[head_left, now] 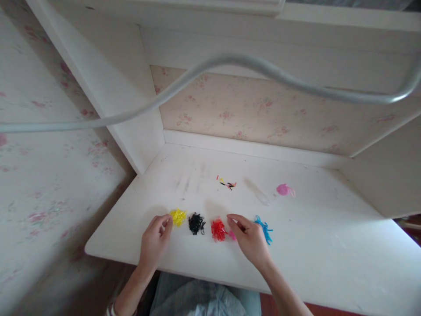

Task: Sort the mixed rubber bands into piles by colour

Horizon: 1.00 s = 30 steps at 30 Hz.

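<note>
A pile of small yellow bands (178, 217) lies on the white desk, with the fingertips of my left hand (155, 239) pinched together at its left edge. To its right come a black pile of bands (196, 224) and a red pile of bands (218, 230). My right hand (251, 241) is closed in a pinch just right of the red pile, over a pink pile of bands (232, 235) that it partly covers. Blue bands (264, 229) lie behind that hand. Whatever either pinch holds is hidden or too small to name.
Farther back on the desk (315, 245) are a few mixed loose bands (227, 184), a clear elongated object (261, 196) and a pink item with a loop (284, 189). A pale curved tube (230, 59) crosses high in front of me. White side panels and a papered wall bound the desk.
</note>
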Each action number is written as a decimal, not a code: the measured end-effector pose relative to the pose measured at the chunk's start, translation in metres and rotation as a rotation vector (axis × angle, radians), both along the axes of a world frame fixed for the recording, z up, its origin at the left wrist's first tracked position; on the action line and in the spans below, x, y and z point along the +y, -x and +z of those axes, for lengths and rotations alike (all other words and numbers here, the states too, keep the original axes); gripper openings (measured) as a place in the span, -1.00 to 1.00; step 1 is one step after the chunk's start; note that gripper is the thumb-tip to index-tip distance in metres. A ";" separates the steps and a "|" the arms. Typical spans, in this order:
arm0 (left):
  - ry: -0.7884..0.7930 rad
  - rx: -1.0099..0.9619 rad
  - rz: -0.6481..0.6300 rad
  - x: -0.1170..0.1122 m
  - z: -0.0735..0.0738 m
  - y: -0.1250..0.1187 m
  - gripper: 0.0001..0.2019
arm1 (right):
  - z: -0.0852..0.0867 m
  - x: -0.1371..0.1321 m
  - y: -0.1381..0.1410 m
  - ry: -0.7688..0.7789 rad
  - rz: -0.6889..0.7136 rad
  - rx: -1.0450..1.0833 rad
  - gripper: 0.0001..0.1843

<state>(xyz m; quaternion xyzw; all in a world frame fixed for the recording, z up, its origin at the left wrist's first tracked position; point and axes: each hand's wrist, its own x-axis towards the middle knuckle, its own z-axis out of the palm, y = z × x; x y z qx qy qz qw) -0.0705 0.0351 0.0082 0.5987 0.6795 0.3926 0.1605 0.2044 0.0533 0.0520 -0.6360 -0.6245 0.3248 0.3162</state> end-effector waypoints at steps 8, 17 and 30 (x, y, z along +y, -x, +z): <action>0.098 0.364 -0.442 0.068 0.039 -0.070 -0.77 | -0.049 -0.060 -0.112 0.051 -0.764 0.018 -0.44; 0.205 0.551 -0.478 0.175 0.024 -0.136 -0.72 | -0.062 -0.066 -0.122 0.097 -0.692 -0.122 -0.38; 0.219 0.650 -0.486 0.197 0.004 -0.149 -0.70 | -0.063 -0.065 -0.123 0.072 -0.662 -0.107 -0.39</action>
